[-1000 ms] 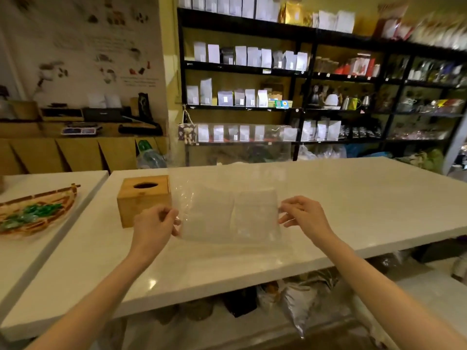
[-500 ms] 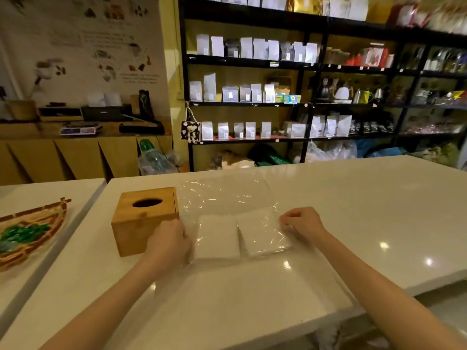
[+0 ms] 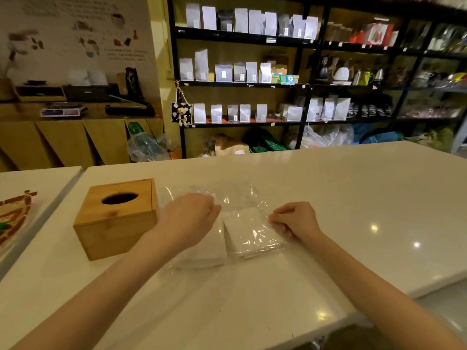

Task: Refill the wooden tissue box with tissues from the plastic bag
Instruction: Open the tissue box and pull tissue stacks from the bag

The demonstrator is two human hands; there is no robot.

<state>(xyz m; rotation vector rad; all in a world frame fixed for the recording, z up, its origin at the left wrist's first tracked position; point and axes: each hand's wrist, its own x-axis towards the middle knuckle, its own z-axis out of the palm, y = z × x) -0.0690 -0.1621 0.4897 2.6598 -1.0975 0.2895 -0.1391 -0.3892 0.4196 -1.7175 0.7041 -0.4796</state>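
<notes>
A clear plastic bag [image 3: 242, 195] lies flat on the white counter [image 3: 353, 198] with two white tissue stacks inside. The right stack [image 3: 250, 231] shows plainly; the left stack [image 3: 204, 251] is partly under my left hand [image 3: 189, 218]. That hand rests palm down on the bag with curled fingers near its middle. My right hand [image 3: 295, 219] pinches the bag's right edge. The wooden tissue box [image 3: 118, 218], with an oval hole in its top, stands just left of the bag, beside my left hand.
A woven tray [image 3: 15, 215] with green items sits on a second white table at the far left. The counter's front edge runs close to me. Black shelves [image 3: 252, 84] of white pouches stand behind the counter.
The bag, held up in the air a second ago, now lies flat on the counter. My left hand has slid from the bag's left edge onto its middle. The view has tipped downward.
</notes>
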